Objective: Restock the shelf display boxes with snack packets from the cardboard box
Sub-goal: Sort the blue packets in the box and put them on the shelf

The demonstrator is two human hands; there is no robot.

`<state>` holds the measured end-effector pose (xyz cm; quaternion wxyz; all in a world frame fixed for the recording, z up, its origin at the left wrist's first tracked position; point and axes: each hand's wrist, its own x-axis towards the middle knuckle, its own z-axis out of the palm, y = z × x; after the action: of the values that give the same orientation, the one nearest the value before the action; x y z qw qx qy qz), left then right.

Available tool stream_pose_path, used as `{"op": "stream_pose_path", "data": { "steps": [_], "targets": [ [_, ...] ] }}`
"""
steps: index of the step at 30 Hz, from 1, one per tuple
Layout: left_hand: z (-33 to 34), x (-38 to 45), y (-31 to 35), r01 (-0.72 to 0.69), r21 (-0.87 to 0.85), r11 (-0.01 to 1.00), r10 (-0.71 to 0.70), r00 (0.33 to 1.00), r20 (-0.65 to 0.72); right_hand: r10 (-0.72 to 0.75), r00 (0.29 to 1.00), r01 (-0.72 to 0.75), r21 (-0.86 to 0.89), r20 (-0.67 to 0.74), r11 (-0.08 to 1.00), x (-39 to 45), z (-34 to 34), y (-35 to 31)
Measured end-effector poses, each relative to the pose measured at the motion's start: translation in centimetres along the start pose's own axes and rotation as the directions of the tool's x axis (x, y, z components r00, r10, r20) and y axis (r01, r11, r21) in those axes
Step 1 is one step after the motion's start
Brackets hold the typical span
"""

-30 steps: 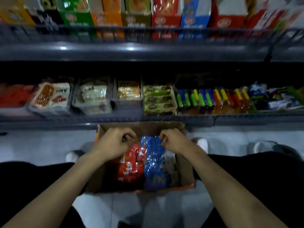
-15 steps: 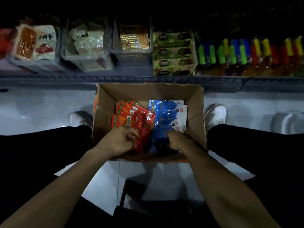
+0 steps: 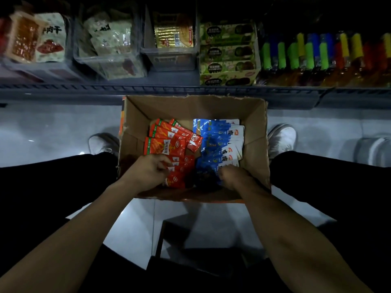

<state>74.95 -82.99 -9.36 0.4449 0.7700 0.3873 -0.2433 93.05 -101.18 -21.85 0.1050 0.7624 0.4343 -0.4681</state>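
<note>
An open cardboard box point(image 3: 254, 132) sits on the floor between my feet. Inside, red snack packets point(image 3: 167, 142) lie fanned on the left and blue snack packets point(image 3: 215, 142) on the right. My left hand point(image 3: 148, 172) is down in the box, its fingers curled onto the near red packets. My right hand point(image 3: 234, 176) is curled on the near end of the blue packets, its fingertips hidden. Behind the box, the bottom shelf holds display boxes: a clear bin of pale packets point(image 3: 110, 49), a clear bin with gold packets point(image 3: 171, 39) and a green carton point(image 3: 228, 53).
The shelf's grey front rail point(image 3: 148, 89) runs just behind the box. Coloured bottles point(image 3: 317, 53) stand at the right, orange and white packets point(image 3: 36, 39) at the left. My shoes point(image 3: 281, 138) flank the box on a glossy tiled floor point(image 3: 53, 132).
My view has tilted down from the shelves to the box. Both hands have drawn back from the far end of the packets to the near side of the box.
</note>
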Motion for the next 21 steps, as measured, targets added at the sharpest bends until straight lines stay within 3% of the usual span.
{"op": "stream_pose_path", "data": {
  "steps": [3, 6, 8, 11, 13, 16, 18, 21],
  "targets": [
    [0.2, 0.5, 0.2, 0.002, 0.003, 1.000, -0.002, 1.000, -0.013, 0.009, 0.985, 0.037, 0.255, -0.175, 0.966, -0.4, -1.8, -0.3],
    [0.7, 1.1, 0.9, -0.007, -0.025, 1.000, 0.007, 1.000, -0.006, -0.041, 0.981, 0.142, 0.563, -0.188, 0.814, -1.4, -4.5, -1.7],
    [1.2, 1.4, 1.4, -0.044, -0.047, 0.998, 0.045, 0.999, 0.018, -0.120, 0.974, 0.220, 0.661, -0.193, 0.717, -2.1, -5.9, -2.9],
    [1.6, 1.2, 1.9, -0.100, -0.004, 0.995, 0.099, 0.993, -0.065, -0.190, 0.959, 0.285, 0.700, -0.213, 0.655, -2.2, -6.7, -4.0],
    [1.5, 1.1, 1.9, -0.063, 0.061, 0.996, 0.072, 0.983, -0.168, -0.150, 0.956, 0.284, 0.663, -0.252, 0.692, -1.4, -6.3, -3.6],
    [0.9, 0.9, 1.2, 0.020, 0.045, 0.999, -0.006, 0.951, -0.308, -0.013, 0.967, 0.139, 0.480, -0.255, 0.867, 0.2, -4.5, -1.3],
    [0.6, 0.8, 0.5, 0.062, 0.003, 0.998, -0.056, 0.930, -0.363, 0.016, 0.985, 0.037, 0.297, -0.174, 0.954, 1.1, -2.6, 0.4],
    [0.6, 0.4, -0.2, 0.099, -0.008, 0.995, -0.093, 0.905, -0.415, -0.007, 0.999, 0.009, 0.032, -0.049, 0.999, 1.8, -0.2, 1.5]
  ]
}}
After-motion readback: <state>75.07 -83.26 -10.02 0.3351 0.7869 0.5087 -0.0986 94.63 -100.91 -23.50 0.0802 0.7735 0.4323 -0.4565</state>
